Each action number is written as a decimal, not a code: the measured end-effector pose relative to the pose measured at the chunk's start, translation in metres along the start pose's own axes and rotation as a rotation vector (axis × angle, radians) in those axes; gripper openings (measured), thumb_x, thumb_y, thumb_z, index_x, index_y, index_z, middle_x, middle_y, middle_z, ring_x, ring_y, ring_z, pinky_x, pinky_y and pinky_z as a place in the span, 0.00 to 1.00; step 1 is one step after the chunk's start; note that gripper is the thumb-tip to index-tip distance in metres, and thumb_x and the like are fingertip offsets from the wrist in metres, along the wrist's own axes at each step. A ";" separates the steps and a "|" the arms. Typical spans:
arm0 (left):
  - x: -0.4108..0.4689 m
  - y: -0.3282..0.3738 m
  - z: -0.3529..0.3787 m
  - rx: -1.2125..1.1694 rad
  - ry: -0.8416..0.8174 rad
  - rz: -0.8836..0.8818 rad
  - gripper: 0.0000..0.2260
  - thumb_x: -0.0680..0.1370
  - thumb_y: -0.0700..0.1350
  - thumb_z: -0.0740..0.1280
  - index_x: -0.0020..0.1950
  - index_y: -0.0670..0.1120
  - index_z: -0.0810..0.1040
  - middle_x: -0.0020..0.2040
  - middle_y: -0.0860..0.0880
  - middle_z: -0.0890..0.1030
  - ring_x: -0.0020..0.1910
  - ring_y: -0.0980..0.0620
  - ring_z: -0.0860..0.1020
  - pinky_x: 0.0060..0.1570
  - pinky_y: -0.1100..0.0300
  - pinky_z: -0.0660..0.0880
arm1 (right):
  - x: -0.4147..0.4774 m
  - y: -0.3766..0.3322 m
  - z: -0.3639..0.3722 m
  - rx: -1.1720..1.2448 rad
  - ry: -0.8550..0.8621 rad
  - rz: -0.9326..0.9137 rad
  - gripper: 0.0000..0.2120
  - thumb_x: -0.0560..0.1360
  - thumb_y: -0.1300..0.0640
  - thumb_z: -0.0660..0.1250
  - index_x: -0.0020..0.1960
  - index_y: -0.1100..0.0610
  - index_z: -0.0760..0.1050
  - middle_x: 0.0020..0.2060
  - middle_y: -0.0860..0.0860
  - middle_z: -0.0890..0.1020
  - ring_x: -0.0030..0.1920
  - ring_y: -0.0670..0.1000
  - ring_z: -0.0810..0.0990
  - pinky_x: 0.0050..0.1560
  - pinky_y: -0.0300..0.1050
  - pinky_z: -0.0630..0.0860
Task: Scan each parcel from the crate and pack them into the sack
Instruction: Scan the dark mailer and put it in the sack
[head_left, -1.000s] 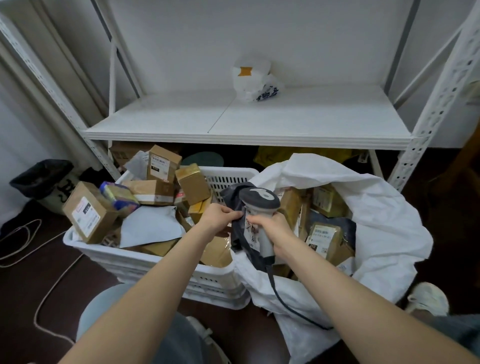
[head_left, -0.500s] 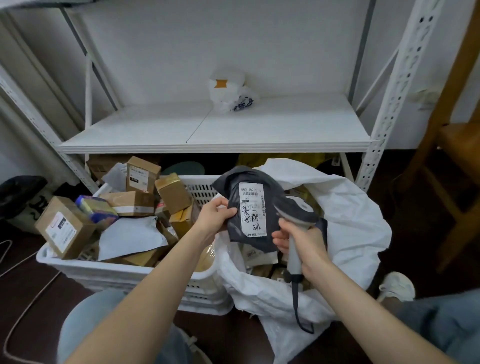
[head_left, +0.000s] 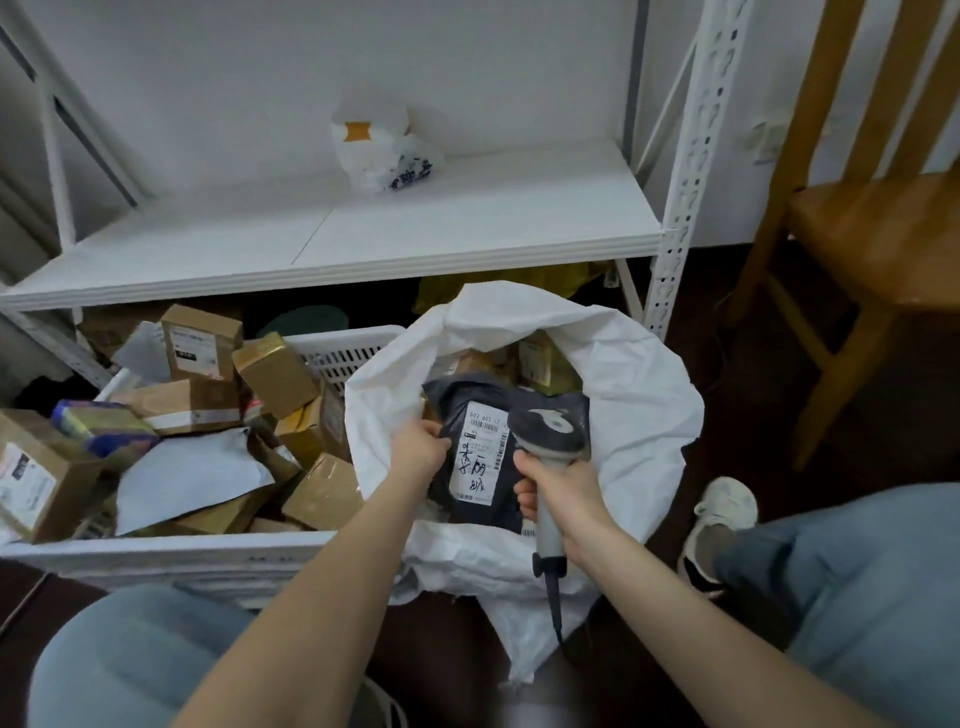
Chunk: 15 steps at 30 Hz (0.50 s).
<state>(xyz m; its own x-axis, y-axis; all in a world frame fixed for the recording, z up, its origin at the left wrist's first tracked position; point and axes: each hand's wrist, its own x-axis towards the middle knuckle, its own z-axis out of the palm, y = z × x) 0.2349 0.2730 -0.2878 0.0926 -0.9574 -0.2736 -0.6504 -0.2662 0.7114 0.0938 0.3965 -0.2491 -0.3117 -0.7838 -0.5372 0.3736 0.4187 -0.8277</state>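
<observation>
My left hand (head_left: 418, 451) grips the left edge of a dark grey poly-bag parcel (head_left: 470, 415) with a white shipping label, held inside the mouth of the white sack (head_left: 639, 415). My right hand (head_left: 558, 491) holds a grey handheld scanner (head_left: 550, 434) by its handle, its head over the parcel's right side. The white plastic crate (head_left: 171, 551) at the left is full of several brown cardboard parcels (head_left: 200, 349) and a white mailer (head_left: 192, 473). More brown parcels lie deep in the sack.
A white metal shelf (head_left: 363, 234) stands behind, with a white plastic bag (head_left: 382, 148) on it. A wooden chair (head_left: 872, 218) is at the right. My knees in jeans and a white shoe (head_left: 719, 512) flank the sack. The scanner cable hangs down in front.
The dark parcel has moved from above the crate's edge rightward and down into the sack's mouth. The scanner moved with it. The camera view swung right.
</observation>
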 end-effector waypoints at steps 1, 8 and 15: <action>0.002 -0.001 0.001 0.068 -0.006 0.033 0.01 0.75 0.38 0.69 0.44 0.42 0.80 0.44 0.43 0.80 0.50 0.43 0.79 0.49 0.57 0.72 | 0.001 0.003 -0.001 0.000 -0.009 0.013 0.11 0.75 0.57 0.72 0.37 0.61 0.77 0.28 0.54 0.78 0.27 0.49 0.75 0.32 0.42 0.76; 0.013 -0.002 0.002 0.262 -0.090 0.113 0.11 0.76 0.52 0.69 0.37 0.48 0.77 0.36 0.49 0.80 0.39 0.48 0.78 0.39 0.56 0.72 | 0.009 0.008 0.003 0.026 -0.046 0.091 0.10 0.75 0.56 0.72 0.41 0.62 0.78 0.30 0.56 0.80 0.29 0.50 0.78 0.32 0.43 0.78; 0.014 -0.004 0.003 -0.250 -0.098 0.011 0.04 0.77 0.41 0.69 0.50 0.42 0.80 0.44 0.45 0.83 0.40 0.49 0.80 0.40 0.61 0.78 | 0.006 0.015 0.005 -0.013 0.041 0.032 0.08 0.74 0.60 0.71 0.39 0.63 0.78 0.27 0.55 0.79 0.26 0.50 0.75 0.32 0.44 0.76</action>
<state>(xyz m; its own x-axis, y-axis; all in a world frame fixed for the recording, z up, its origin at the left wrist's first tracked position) 0.2364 0.2614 -0.2960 0.0051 -0.9482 -0.3176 -0.4430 -0.2869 0.8494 0.1025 0.3959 -0.2639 -0.3353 -0.7505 -0.5695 0.3727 0.4495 -0.8118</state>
